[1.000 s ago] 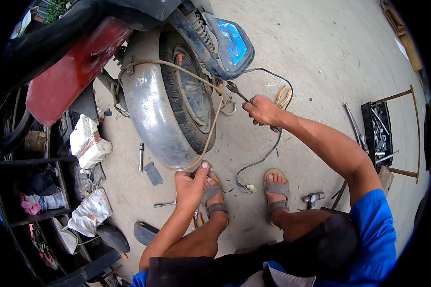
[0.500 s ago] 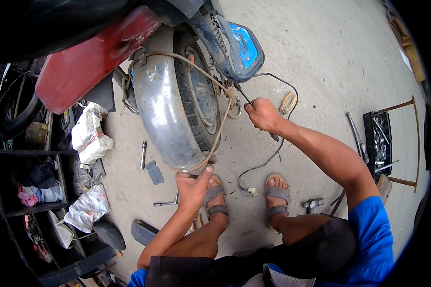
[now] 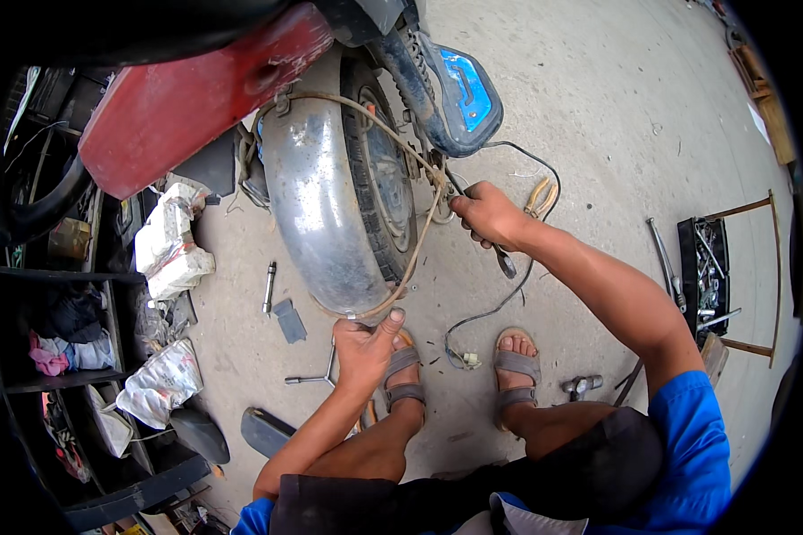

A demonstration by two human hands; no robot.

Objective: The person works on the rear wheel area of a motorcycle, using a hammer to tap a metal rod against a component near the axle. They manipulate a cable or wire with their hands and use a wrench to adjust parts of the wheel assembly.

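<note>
A scooter's front wheel (image 3: 385, 183) sits under a worn silver fender (image 3: 308, 196), with a tan rope (image 3: 422, 236) looped around both. My left hand (image 3: 363, 352) is closed on the fender's lower edge, its thumb up beside the rope; its fingertips are hidden beneath. My right hand (image 3: 492, 216) grips a dark metal wrench (image 3: 506, 265) next to the axle. One end of that wrench sticks out below the fist; the other reaches toward the wheel's hub, where the contact is hard to make out. A blue-and-black fork cover (image 3: 466, 94) hangs just above this hand.
A black cable (image 3: 501, 303) with a pale connector curves over the floor by my feet. Yellow-handled pliers (image 3: 542, 196) lie beyond my right wrist. A toolbox (image 3: 707, 267) stands right, a hammer (image 3: 583, 386) nearer. At left are black shelves (image 3: 58, 383) and a socket tool (image 3: 269, 287).
The wheel, fender and red panel have shifted slightly to the right. My left hand has moved along with the fender, while the wrench in my right hand has tilted a little.
</note>
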